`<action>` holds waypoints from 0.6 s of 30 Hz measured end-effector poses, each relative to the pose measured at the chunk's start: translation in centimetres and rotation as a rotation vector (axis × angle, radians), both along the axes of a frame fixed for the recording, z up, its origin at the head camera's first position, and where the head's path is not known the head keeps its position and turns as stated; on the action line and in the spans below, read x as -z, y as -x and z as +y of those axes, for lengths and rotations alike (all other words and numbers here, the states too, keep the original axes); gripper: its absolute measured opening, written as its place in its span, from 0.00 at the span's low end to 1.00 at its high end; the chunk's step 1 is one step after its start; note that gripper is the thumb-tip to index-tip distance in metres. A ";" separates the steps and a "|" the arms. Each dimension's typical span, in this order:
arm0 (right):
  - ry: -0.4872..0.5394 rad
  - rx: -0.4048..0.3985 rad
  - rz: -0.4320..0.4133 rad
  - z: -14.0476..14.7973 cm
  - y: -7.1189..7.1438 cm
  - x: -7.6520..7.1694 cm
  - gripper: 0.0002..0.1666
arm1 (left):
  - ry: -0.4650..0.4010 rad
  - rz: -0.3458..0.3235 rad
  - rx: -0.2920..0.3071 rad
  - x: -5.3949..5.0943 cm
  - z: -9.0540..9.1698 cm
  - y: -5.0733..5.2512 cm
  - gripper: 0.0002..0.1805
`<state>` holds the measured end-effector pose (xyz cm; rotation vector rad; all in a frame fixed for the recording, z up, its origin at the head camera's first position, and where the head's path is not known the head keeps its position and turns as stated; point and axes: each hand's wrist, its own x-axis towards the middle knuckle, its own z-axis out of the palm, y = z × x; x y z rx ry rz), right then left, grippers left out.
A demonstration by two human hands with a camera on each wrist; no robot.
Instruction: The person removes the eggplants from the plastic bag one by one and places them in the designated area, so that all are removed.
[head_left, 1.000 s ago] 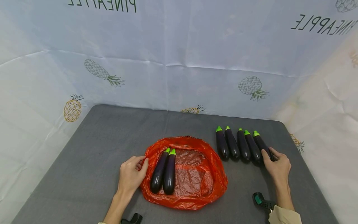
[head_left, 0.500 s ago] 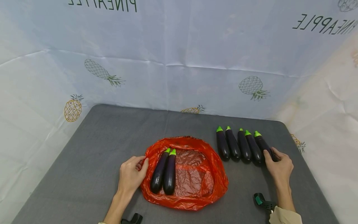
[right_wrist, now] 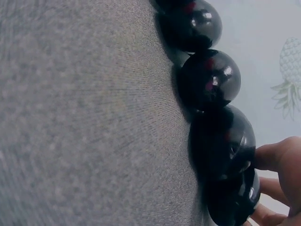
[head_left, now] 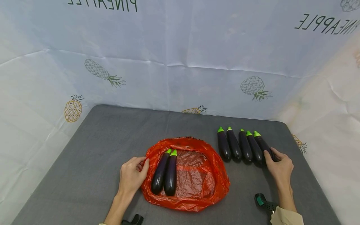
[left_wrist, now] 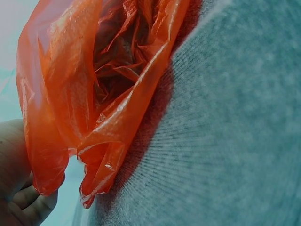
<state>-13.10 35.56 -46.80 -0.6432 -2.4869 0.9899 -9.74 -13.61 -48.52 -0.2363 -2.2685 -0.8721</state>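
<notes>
The end eggplant (head_left: 261, 143) and the right hand (head_left: 281, 167) sit slightly farther left than half a second earlier, the eggplant's green tip now nearer its neighbor. The right hand, its thumb and fingers bent, grips the dark lower end of that eggplant, at the right of a row on a gray tabletop (head_left: 98, 150). Four other eggplants (head_left: 233, 145) complete the row, green tips pointing away from the person. The left hand (head_left: 132, 173) is unmoved, its thumb and fingers pinching the left edge of a red plastic bag (head_left: 191, 203). Inside the open bag, two eggplants (head_left: 170, 175) lie side by side at the left, unchanged. A pineapple-print cloth (head_left: 180, 37) hangs behind.
</notes>
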 end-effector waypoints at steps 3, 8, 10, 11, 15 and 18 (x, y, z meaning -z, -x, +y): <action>0.003 -0.001 -0.013 0.0 0.0 0.1 0.28 | 0.002 -0.002 -0.001 0.0 0.0 0.0 0.04; 0.024 0.005 -0.012 0.0 0.0 0.2 0.29 | 0.005 -0.002 0.002 0.1 0.0 0.0 0.04; 0.026 0.006 -0.005 -0.1 0.0 0.2 0.29 | 0.005 0.000 0.003 0.1 0.0 0.0 0.04; 0.023 0.010 -0.003 -0.1 -0.1 0.2 0.29 | 0.005 0.000 0.004 0.1 0.0 0.0 0.04; 0.016 0.019 0.009 -0.3 -0.1 0.0 0.29 | 0.002 0.002 0.008 0.0 0.0 0.0 0.04; 0.010 0.028 0.019 -0.4 -0.2 0.0 0.29 | 0.000 0.006 0.012 0.0 0.0 0.0 0.04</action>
